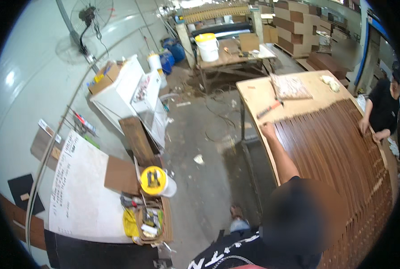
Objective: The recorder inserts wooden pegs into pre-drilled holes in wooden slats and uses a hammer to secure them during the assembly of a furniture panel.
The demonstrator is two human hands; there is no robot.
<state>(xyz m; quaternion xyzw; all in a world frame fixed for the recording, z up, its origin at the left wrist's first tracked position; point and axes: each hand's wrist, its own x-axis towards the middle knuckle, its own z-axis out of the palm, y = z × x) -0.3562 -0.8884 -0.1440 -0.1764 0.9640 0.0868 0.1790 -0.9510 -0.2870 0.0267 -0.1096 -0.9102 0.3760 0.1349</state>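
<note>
Neither of my hands shows in the head view. Close below me stands a person in a black printed shirt (227, 253), head blurred. That person's arm stretches up to the near left edge of a long row of dark brown wooden strips (334, 152), with the hand (267, 130) resting on the end strip. The strips lie side by side on a pale wooden table (253, 92). At the table's right edge a second person in black (381, 110) has both hands (366, 127) on the strips.
A patterned board (290, 86), a red tool (270, 109) and a rag (330, 82) lie on the table's far end. On the left stand a white cabinet (119, 92), a yellow-lidded tub (154, 180) and a cluttered box (150, 219). Behind are a workbench with a white bucket (207, 46), stacked cartons (298, 27) and a fan (90, 15).
</note>
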